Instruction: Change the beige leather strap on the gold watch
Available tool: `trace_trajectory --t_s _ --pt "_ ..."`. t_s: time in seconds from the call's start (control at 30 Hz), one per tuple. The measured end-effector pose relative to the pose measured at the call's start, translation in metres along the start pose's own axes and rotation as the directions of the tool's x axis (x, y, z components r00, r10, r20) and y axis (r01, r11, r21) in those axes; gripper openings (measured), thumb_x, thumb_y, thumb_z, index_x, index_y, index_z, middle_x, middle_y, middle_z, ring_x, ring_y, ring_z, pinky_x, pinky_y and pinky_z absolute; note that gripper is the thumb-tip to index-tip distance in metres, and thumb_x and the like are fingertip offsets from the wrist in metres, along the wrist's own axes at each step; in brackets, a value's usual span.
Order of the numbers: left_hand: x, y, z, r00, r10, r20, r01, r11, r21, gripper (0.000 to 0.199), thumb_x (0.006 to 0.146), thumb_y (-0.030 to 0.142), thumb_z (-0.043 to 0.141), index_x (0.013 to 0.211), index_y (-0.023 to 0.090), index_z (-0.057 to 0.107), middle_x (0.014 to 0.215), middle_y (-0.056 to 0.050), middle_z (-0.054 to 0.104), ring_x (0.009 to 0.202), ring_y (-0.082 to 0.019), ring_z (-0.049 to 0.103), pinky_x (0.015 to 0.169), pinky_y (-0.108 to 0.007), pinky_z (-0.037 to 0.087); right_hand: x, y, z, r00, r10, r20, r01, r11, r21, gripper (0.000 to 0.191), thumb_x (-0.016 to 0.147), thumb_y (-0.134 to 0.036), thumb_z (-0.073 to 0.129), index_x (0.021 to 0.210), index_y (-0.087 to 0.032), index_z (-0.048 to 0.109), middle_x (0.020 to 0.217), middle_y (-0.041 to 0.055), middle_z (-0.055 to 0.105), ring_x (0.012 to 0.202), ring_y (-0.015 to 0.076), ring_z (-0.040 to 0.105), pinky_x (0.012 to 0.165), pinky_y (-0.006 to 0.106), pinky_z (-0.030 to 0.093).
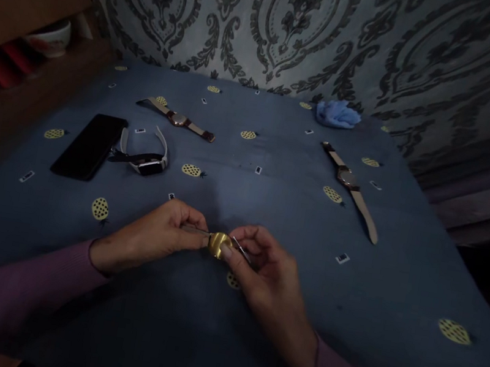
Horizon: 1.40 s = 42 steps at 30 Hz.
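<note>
A round gold watch case [219, 245] is held between both hands over the blue patterned tablecloth. My left hand [175, 231] pinches a thin strap or strip at the left side of the case, fingers closed. From the right, my right hand [262, 264] grips the case, its thumb on the gold face and its fingers behind. A thin silvery piece [241, 249] sticks out between the fingers of that hand; whether it is a tool or part of the watch cannot be made out.
A black phone [90, 146] and a white-strapped smartwatch [150, 165] lie left. Wristwatches lie at back left [179, 119] and right [347, 177]. A crumpled blue cloth [338, 114] rests near the wall. A bowl [51, 39] sits on the left shelf.
</note>
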<state>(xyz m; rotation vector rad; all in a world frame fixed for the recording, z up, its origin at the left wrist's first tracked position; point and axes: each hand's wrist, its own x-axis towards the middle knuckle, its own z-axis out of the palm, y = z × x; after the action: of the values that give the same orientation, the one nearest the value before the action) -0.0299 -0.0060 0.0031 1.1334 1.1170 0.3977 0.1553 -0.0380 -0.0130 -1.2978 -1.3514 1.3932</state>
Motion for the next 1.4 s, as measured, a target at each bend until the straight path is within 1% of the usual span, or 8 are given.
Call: trace_trajectory --t_s 0.1,0.17,0.3,0.4,0.6,0.83,1.2,1.4 --pt "-0.0010 -0.0002 -0.0001 1.000 -0.005 0.005 0.005 1.000 -0.006 0.022 0.074 0.034 0.071 0.072 0.014 0.064 0.052 0.009 0.035 0.049 -0.006 0.026 0.046 -0.021 0.020 -0.0027 0.0000 0.0009 0.999 -0.033 -0.019 0.034 0.999 0.018 0.015 0.082 -0.030 0.070 0.080 -0.020 0.058 0.071 0.0000 0.064 0.064 0.0132 0.060 0.056 0.023 0.049" --pt "-0.0014 -0.0006 -0.0006 1.000 -0.010 0.006 0.010 1.000 -0.006 0.023 0.075 0.036 0.071 0.074 0.013 0.066 0.052 0.008 0.038 0.049 -0.006 0.028 0.047 -0.020 0.021 -0.0043 -0.0006 0.0018 0.998 -0.050 -0.026 0.051 0.999 0.019 0.015 0.083 -0.030 0.069 0.080 -0.020 0.059 0.071 -0.0002 0.064 0.063 0.0123 0.060 0.056 0.022 0.049" --pt "-0.0015 -0.0016 -0.0028 0.999 0.033 0.020 -0.033 0.999 -0.001 0.020 0.078 0.033 0.067 0.078 0.013 0.071 0.063 0.004 0.056 0.057 -0.007 0.042 0.055 -0.020 0.032 -0.0047 -0.0029 0.0032 0.998 -0.057 -0.032 0.058 0.998 0.027 0.017 0.082 -0.031 0.070 0.079 -0.020 0.059 0.071 0.0000 0.065 0.064 0.0122 0.061 0.058 0.021 0.051" --pt "-0.0013 -0.0024 -0.0044 0.998 0.052 0.036 -0.052 0.999 0.001 0.018 0.079 0.032 0.067 0.079 0.014 0.072 0.068 0.002 0.061 0.063 -0.009 0.048 0.061 -0.021 0.037 -0.0037 -0.0028 0.0033 0.997 -0.068 -0.040 0.068 0.998 0.014 0.017 0.081 -0.032 0.072 0.078 -0.020 0.059 0.072 0.0004 0.066 0.066 0.0129 0.062 0.059 0.022 0.052" --pt "-0.0001 -0.0042 -0.0056 0.999 0.039 0.030 -0.039 0.999 -0.025 0.016 0.076 0.030 0.070 0.078 0.015 0.073 0.071 0.001 0.064 0.068 -0.010 0.053 0.067 -0.023 0.040 -0.0028 -0.0008 0.0029 0.995 -0.098 -0.028 0.097 0.995 -0.035 0.016 0.084 -0.032 0.069 0.079 -0.020 0.060 0.073 0.0009 0.067 0.064 0.0129 0.063 0.055 0.022 0.052" --pt "0.0008 -0.0049 -0.0083 0.998 0.014 0.061 -0.009 0.997 -0.079 0.017 0.069 0.031 0.076 0.073 0.015 0.072 0.066 0.002 0.062 0.064 -0.010 0.052 0.063 -0.023 0.038 -0.0015 -0.0052 0.0024 0.993 -0.116 -0.005 0.115 0.992 -0.041 0.017 0.083 -0.031 0.071 0.076 -0.019 0.060 0.069 -0.0016 0.064 0.059 0.0104 0.059 0.052 0.020 0.049" --pt "-0.0015 -0.0019 -0.0061 0.998 -0.017 0.068 0.022 0.997 -0.075 0.024 0.067 0.036 0.078 0.079 0.016 0.076 0.076 -0.001 0.069 0.075 -0.014 0.060 0.075 -0.026 0.044 -0.0006 -0.0029 0.0030 0.994 -0.112 0.014 0.112 0.994 -0.006 0.018 0.083 -0.031 0.072 0.076 -0.020 0.059 0.066 -0.0025 0.062 0.053 0.0084 0.052 0.046 0.019 0.043" --pt "-0.0025 -0.0006 -0.0058 0.999 -0.005 0.049 0.008 0.998 -0.065 0.020 0.069 0.035 0.078 0.078 0.017 0.075 0.072 0.001 0.066 0.070 -0.011 0.055 0.070 -0.023 0.042 0.0003 -0.0026 0.0027 0.994 -0.109 0.026 0.110 0.993 -0.032 0.017 0.084 -0.033 0.068 0.076 -0.020 0.059 0.067 -0.0017 0.063 0.055 0.0096 0.055 0.047 0.019 0.044"
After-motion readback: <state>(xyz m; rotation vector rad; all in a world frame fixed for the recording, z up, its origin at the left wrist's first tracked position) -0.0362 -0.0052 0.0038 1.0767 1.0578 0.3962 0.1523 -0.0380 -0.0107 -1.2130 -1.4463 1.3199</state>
